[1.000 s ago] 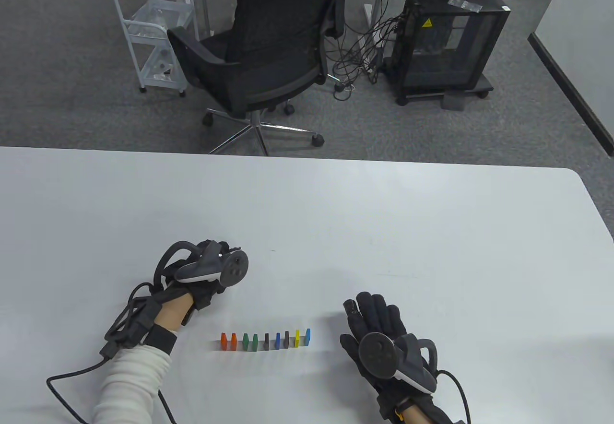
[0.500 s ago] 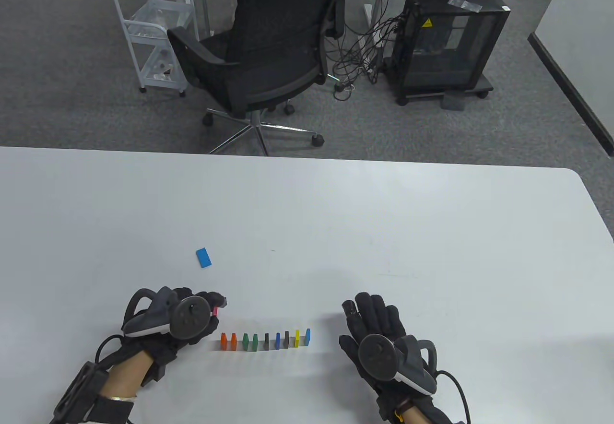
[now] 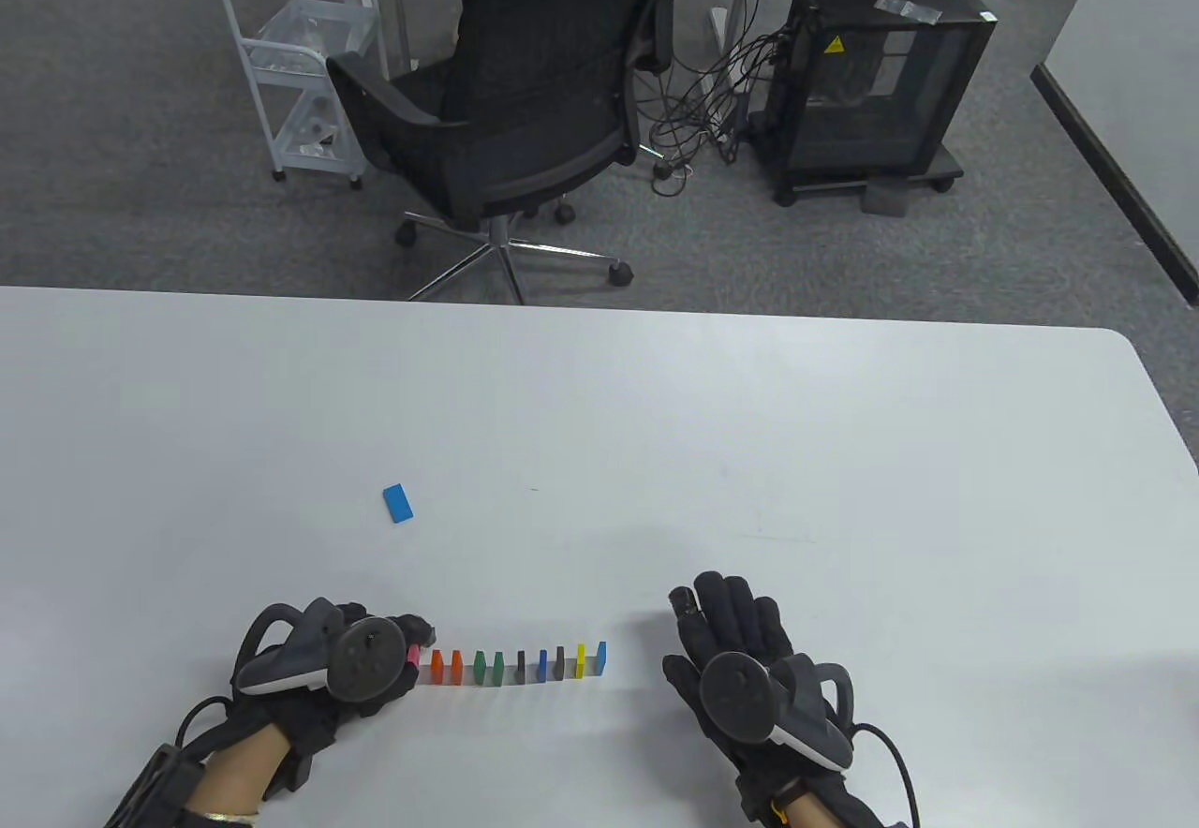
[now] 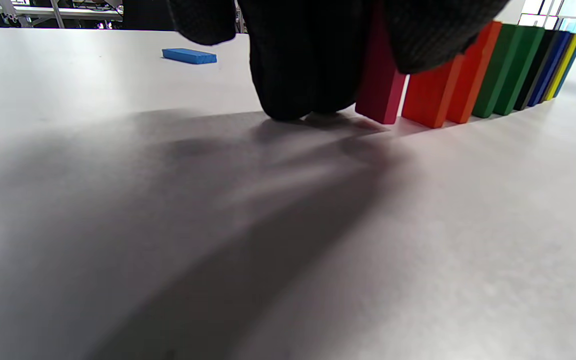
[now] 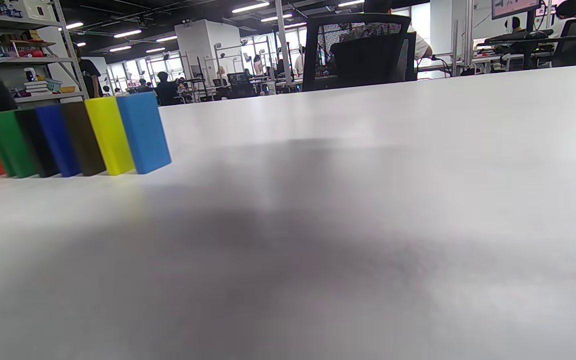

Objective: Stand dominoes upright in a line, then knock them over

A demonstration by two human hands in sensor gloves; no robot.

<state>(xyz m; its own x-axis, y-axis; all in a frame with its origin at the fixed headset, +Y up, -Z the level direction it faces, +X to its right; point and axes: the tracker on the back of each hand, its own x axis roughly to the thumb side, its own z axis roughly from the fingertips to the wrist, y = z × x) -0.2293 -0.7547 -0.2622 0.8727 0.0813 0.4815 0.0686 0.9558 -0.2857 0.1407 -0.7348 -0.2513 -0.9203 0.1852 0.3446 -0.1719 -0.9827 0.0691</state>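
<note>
A row of several upright dominoes (image 3: 518, 665) stands near the table's front edge, running from orange at the left to light blue (image 5: 143, 132) at the right. My left hand (image 3: 412, 645) pinches a pink domino (image 3: 413, 655) upright at the row's left end, just beside the first orange one (image 4: 430, 90). In the left wrist view the pink domino (image 4: 380, 87) stands on the table between my gloved fingers (image 4: 303, 60). A blue domino (image 3: 397, 502) lies flat farther back on the left. My right hand (image 3: 721, 613) rests flat on the table to the right of the row, holding nothing.
The white table (image 3: 749, 453) stretches wide behind and to the right of the row. Beyond its far edge stand a black office chair (image 3: 525, 116), a white cart (image 3: 290, 69) and a black cabinet (image 3: 871, 88). Cables trail from both wrists at the front edge.
My left hand left the far blue domino, came back toward the front with a pink domino, and has lowered it to the table at the row's left end. The right hand stayed still.
</note>
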